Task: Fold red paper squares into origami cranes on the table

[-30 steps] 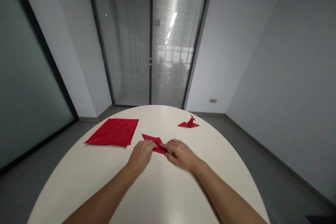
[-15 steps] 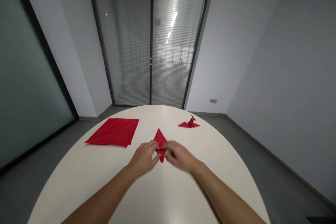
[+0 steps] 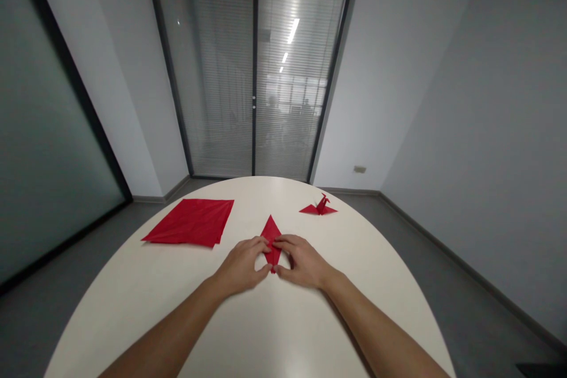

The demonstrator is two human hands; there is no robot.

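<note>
A red folded origami paper (image 3: 271, 228), kite-shaped with its point facing away from me, lies flat on the white table. From the left side, my left hand (image 3: 244, 261) touches it with curled fingers on its middle and the thumb at its near tip. My right hand (image 3: 303, 260) mirrors this from the right, fingertips on the paper's middle and thumb by the near tip. Both hands are partly closed around the paper's edges. The fingertips cover part of its sides.
A finished red paper crane (image 3: 321, 207) stands at the far right of the round white table (image 3: 266, 331). On the left lies a stack of red paper sheets (image 3: 190, 222). Beyond the table is a glass door with blinds (image 3: 217, 82).
Both thumbs have come closer together at the paper's near tip. The fingers have shifted slightly on the paper, and its middle now looks flatter.
</note>
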